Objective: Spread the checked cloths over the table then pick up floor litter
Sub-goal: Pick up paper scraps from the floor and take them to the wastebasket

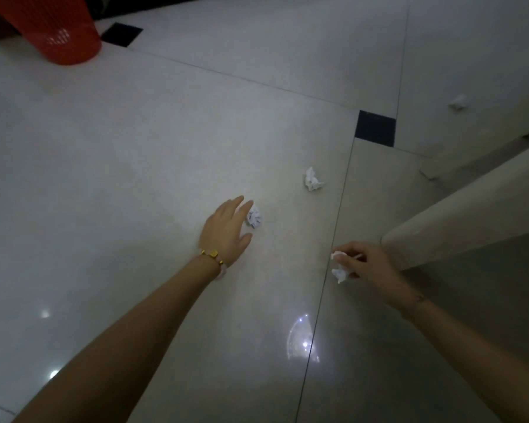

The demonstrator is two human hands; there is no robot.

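Observation:
White crumpled paper litter lies on the glossy tiled floor. My left hand, a gold bracelet on its wrist, reaches out with fingers straight and spread, its fingertips right beside one crumpled paper ball. A second paper ball lies farther off to the right, untouched. A third scrap sits far right near the furniture. My right hand has its fingers curled around crumpled white paper pieces, which stick out on its left side.
A red mesh waste basket stands at the far left on the floor. Beige furniture legs slant in from the right. Dark square inlays mark the tile corners. Open floor lies between my hands and the basket.

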